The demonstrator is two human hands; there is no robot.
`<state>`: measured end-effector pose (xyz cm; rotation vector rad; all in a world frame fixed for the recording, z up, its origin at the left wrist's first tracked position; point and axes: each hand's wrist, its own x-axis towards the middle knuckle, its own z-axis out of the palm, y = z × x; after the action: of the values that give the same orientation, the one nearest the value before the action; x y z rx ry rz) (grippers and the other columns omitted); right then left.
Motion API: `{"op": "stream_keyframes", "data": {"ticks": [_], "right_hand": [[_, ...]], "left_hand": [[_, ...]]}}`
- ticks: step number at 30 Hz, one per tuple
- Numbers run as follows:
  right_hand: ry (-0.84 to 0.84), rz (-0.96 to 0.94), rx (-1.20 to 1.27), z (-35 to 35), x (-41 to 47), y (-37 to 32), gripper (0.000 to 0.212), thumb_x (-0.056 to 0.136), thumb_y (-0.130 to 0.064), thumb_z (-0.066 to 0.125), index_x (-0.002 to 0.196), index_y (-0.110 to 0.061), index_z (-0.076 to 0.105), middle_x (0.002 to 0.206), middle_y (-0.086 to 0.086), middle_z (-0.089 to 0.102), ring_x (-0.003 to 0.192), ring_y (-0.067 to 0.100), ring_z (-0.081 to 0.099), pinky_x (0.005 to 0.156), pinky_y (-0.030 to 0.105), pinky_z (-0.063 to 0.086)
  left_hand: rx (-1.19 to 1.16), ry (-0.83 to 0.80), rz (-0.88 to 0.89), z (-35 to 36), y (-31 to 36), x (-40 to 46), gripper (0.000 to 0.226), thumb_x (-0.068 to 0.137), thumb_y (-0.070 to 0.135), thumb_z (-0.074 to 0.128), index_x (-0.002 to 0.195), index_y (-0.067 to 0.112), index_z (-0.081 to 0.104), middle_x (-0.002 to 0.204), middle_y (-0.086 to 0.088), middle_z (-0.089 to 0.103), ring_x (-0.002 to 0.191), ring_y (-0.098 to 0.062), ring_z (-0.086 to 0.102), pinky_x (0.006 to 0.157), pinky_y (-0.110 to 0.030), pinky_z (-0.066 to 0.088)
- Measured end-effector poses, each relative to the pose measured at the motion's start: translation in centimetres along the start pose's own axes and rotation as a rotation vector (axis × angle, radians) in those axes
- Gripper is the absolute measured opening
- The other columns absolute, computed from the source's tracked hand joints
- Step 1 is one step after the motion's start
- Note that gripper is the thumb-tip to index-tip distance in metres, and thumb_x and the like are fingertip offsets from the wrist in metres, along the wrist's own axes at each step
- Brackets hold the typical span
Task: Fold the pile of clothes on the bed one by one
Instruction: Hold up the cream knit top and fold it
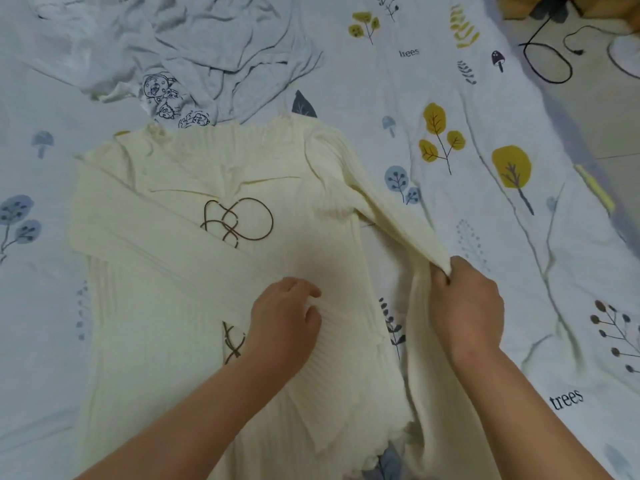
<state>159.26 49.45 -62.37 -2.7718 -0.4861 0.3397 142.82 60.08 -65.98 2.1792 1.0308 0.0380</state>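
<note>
Sweater [194,289], cream, lies flat mid-bed, one sleeve folded across. Left hand [285,318] pinches that cuff; right hand [465,306] grips the other sleeve at three o'clock. Grey garments [194,53] wait unfolded at twelve.

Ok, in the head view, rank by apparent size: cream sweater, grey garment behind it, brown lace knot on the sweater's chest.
1. cream sweater, though nearest the camera
2. grey garment, partly cut off by the frame
3. brown lace knot

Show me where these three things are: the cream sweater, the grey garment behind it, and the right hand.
cream sweater [180,306]: head view, on its ribbed body.
grey garment [214,46]: head view, on its crumpled middle.
right hand [467,306]: head view, on the back of the hand gripping the sleeve.
</note>
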Motion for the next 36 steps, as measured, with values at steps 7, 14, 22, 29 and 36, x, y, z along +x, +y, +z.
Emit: {"op": "stream_keyframes", "data": {"ticks": [7,14,22,29,36], "right_hand": [[-0.197,-0.315,0.014,-4.1,-6.2,-8.8,0.034,0.088,-0.031,0.048,0.059,-0.018,0.034,0.060,0.000,0.049,0.058,0.021,0.049,0.051,0.031,0.035],[-0.473,-0.485,0.116,-0.3,-9.7,-11.3,0.011,0.090,-0.033,0.049,0.094,-0.024,0.054,0.075,-0.006,0.054,0.065,0.013,0.048,0.058,0.023,0.036],[-0.570,-0.464,-0.481,3.2,-8.0,-7.8,0.034,0.088,-0.004,0.039,0.119,-0.016,0.046,0.114,0.003,0.053,0.114,0.022,0.045,0.106,0.043,0.024],[-0.603,-0.522,-0.268,1.9,-12.1,-10.3,0.013,0.094,-0.007,0.037,0.098,-0.018,0.043,0.088,0.000,0.052,0.076,0.018,0.056,0.056,0.025,0.031],[-0.900,-0.695,-0.149,4.0,-15.7,-11.5,0.030,0.093,-0.039,0.043,0.109,-0.017,0.056,0.108,0.004,0.061,0.097,0.022,0.054,0.077,0.031,0.036]], "left_hand": [[-0.854,0.009,-0.289,-5.3,5.2,1.3,0.038,0.093,0.038,0.042,0.073,0.016,0.065,0.066,0.003,0.068,0.062,-0.009,0.063,0.059,-0.023,0.049],[-0.767,0.047,-0.368,-9.1,-0.3,2.9,0.013,0.077,0.017,0.064,0.067,0.009,0.062,0.054,-0.001,0.062,0.049,-0.015,0.059,0.045,-0.025,0.048],[-0.486,0.232,-0.595,-8.3,-8.5,2.7,0.029,0.086,0.028,0.061,0.073,0.004,0.055,0.070,-0.016,0.063,0.067,-0.034,0.065,0.074,-0.054,0.055],[-0.591,-0.107,-0.770,-7.3,-4.9,-1.6,0.038,0.077,0.042,0.069,0.084,0.005,0.059,0.076,-0.011,0.067,0.061,-0.021,0.066,0.048,-0.027,0.054],[-0.524,-0.015,-0.645,-8.9,-9.3,-4.9,0.013,0.085,0.002,0.055,0.092,0.009,0.064,0.078,-0.006,0.066,0.064,-0.019,0.058,0.058,-0.026,0.043]]}}
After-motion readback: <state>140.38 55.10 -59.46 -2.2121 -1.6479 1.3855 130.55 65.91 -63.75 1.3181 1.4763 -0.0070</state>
